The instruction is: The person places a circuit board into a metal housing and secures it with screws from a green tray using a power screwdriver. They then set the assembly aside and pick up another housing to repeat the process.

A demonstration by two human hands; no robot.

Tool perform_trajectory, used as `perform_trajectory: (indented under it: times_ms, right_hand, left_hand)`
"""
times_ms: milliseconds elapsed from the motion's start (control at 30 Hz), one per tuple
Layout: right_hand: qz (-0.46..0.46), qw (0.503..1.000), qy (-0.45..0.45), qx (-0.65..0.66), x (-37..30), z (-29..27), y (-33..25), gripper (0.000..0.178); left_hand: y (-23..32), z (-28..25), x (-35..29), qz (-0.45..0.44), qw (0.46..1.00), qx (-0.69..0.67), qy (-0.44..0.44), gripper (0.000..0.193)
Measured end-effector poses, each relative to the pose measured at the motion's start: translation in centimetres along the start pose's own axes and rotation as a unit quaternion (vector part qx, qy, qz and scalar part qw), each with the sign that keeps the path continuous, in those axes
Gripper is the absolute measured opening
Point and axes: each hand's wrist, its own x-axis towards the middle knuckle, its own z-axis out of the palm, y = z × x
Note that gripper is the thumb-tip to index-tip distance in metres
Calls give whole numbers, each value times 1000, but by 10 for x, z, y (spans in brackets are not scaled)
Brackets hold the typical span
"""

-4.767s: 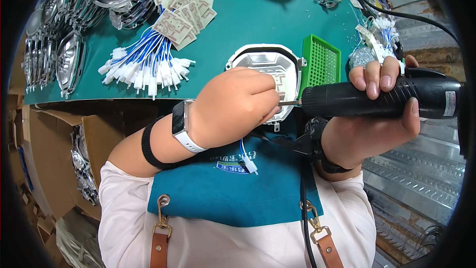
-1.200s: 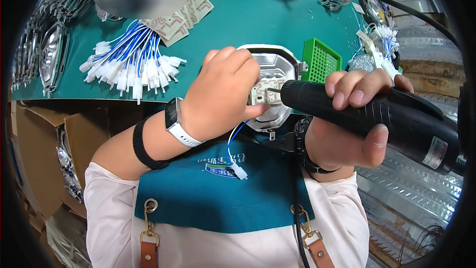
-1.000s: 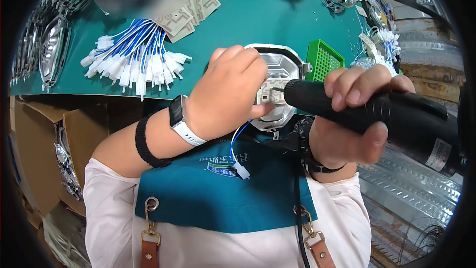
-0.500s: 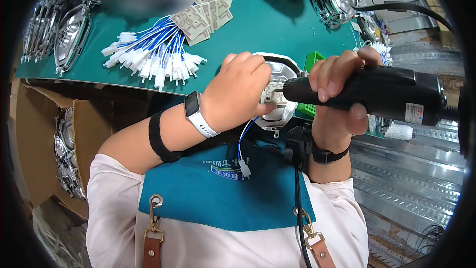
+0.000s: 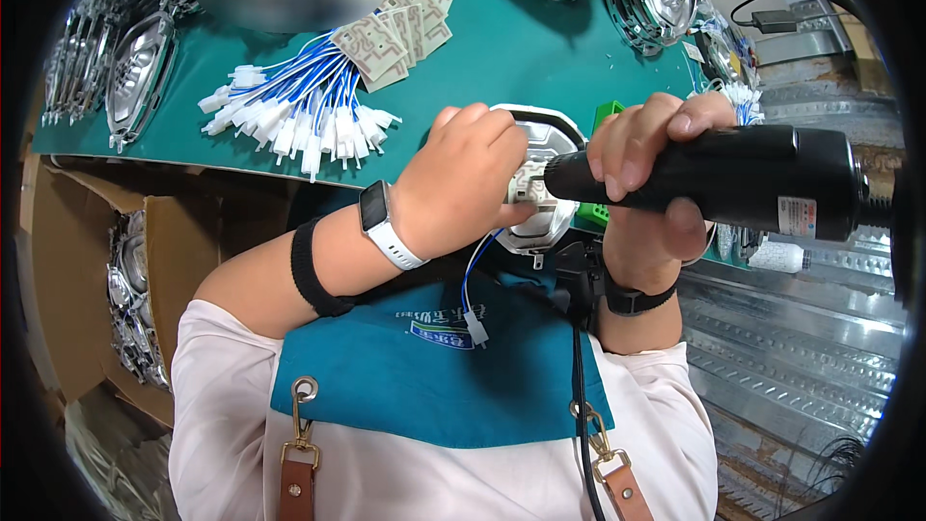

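My left hand grips a round chrome lamp housing at the near edge of the green mat, fingers over its inner board. My right hand is wrapped around a black electric screwdriver held sideways, its tip pointing left into the housing beside my left fingers. A blue and white wire with a white plug dangles from the housing over my apron. The screwdriver tip itself is hidden between the two hands.
A bundle of blue-white wires with white plugs and a fan of small beige circuit boards lie on the mat. Chrome reflectors line the left and far edges. A green tray sits behind my hands. Cardboard boxes stand left, metal shelving right.
Both hands with the housing and screwdriver have stayed pressed together; the screwdriver has levelled out to nearly horizontal, and the view has shifted a little toward the bench.
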Motion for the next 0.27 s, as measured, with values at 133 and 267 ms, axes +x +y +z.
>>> perform_trajectory:
  times_ms: [133,267]
  right_hand:
    - [13,999,33,-31,2,3,-4,56]
    - [-128,988,-43,69,0,-11,-29,71]
  left_hand:
    - [1,-2,-1,2,1000,10,-2,43]
    - [3,-2,-1,11,1000,21,-7,42]
